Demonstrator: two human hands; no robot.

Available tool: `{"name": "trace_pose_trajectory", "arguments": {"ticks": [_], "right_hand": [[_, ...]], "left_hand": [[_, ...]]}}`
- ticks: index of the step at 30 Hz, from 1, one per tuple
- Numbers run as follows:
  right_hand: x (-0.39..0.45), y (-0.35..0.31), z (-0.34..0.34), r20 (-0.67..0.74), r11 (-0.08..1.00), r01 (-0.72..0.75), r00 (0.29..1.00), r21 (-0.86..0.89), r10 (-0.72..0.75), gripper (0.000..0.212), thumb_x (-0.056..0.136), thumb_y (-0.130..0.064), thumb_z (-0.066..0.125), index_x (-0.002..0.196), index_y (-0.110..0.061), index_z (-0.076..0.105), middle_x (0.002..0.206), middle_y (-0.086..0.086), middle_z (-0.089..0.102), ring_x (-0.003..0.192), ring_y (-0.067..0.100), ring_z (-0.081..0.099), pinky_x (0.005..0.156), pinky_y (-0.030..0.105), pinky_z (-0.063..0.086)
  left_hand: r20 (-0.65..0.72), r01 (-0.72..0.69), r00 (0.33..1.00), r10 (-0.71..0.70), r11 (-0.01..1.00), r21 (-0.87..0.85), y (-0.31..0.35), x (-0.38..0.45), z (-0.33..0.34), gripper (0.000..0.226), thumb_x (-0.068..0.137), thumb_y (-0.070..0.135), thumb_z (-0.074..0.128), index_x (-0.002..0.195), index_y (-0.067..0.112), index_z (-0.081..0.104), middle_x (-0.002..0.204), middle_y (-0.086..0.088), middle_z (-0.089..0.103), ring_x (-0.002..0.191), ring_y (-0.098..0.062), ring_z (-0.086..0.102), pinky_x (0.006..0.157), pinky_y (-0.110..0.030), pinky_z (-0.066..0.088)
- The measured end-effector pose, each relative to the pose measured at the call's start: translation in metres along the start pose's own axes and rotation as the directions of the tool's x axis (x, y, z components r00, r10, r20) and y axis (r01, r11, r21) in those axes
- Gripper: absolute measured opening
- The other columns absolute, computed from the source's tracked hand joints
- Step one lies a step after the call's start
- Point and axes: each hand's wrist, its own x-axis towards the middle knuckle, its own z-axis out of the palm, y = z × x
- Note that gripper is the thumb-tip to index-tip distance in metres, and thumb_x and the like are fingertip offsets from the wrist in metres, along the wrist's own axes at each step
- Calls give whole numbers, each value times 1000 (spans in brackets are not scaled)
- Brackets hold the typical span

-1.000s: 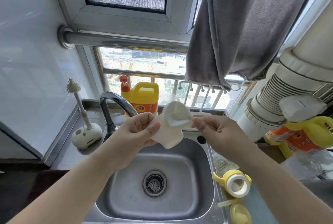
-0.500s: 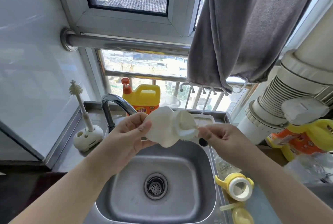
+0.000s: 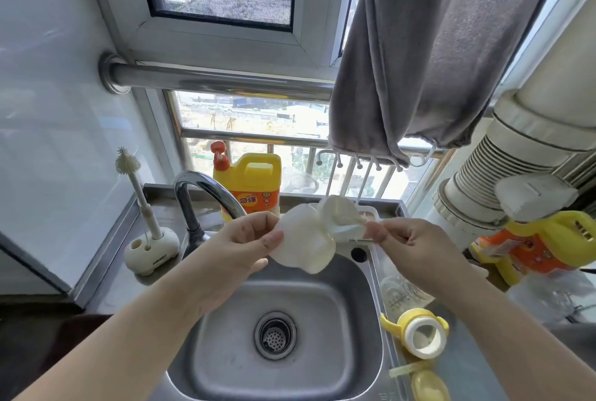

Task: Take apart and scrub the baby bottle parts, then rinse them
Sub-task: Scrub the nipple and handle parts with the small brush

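Both hands raised above the sink (image 3: 348, 349). Left hand (image 3: 238, 249) pinches the edge of a soft cream silicone bottle part (image 3: 303, 242), thumb on top, grip clamped on it. Right hand (image 3: 416, 252) pinches a smaller pale piece (image 3: 342, 216) set against that part; grip closed on it. Both pieces held in the air just in front of the faucet (image 3: 206, 194). On the bench at right: yellow handled collar (image 3: 419, 336) lying on its side, clear bottle (image 3: 403, 294) just behind it. Brush (image 3: 138, 187) upright in its stand, far left.
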Motion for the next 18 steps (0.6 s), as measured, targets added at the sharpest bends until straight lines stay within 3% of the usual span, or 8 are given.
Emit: {"name": "trace_pose_trajectory", "arguments": {"ticks": [2,4,6,8,10,12,15,18], "right_hand": [[-1,-5,2,34,1000,28,999,0,-28,46,78,-70,41,81,-35,71,51,-4,52,47,2,42,52,22,34],[-3,-9,8,148,995,84,986,-52,-76,41,75,-78,39,78,-49,67,60,0,61,54,11,50,55,25,40],[1,-9,9,130,990,110,987,-83,-99,51,71,-84,38,81,-46,69,64,1,65,60,15,57,58,26,44],[6,-9,6,25,992,110,994,-70,-108,49,74,-82,39,81,-45,70,56,-1,58,50,8,50,53,21,37],[7,-13,6,26,987,155,988,-46,-154,44,79,-76,41,81,-43,71,53,-2,53,47,4,43,49,17,31],[5,-16,8,59,975,213,976,-69,-209,49,79,-74,40,80,-36,71,55,0,57,48,6,46,49,19,34],[9,-14,0,-55,988,125,990,-88,-130,50,79,-74,41,91,-37,72,74,3,71,72,12,66,69,31,53],[10,-14,-4,-32,993,93,995,-73,-96,40,77,-72,42,82,-43,70,83,8,72,81,19,67,78,39,53]], "left_hand": [[9,13,1000,-12,997,-73,-1,1,3,10,83,25,67,84,15,64,86,-4,65,87,-20,61,99,-53,42],[-3,25,1000,-26,979,-204,0,3,8,14,80,19,61,87,8,58,86,-10,64,80,-23,65,83,-46,56],[-52,11,998,-28,954,-301,2,5,12,11,76,16,56,82,8,60,89,-12,64,80,-24,66,72,-39,60],[-103,-20,995,-16,940,-340,5,7,13,8,74,17,56,76,11,62,93,-11,63,85,-26,65,74,-42,59],[-109,-34,994,-3,940,-339,7,7,13,10,74,19,57,75,10,62,92,-11,64,84,-25,64,71,-39,60],[-104,-51,994,24,962,-267,7,6,12,16,75,22,58,78,7,63,88,-11,66,83,-23,65,69,-32,60],[-109,-111,990,90,973,-202,5,5,12,18,75,21,58,81,7,66,84,-8,68,84,-20,65,76,-34,59],[-105,-134,988,114,969,-206,4,4,11,14,76,17,58,77,9,69,80,-5,67,82,-17,64,79,-33,58]]}}
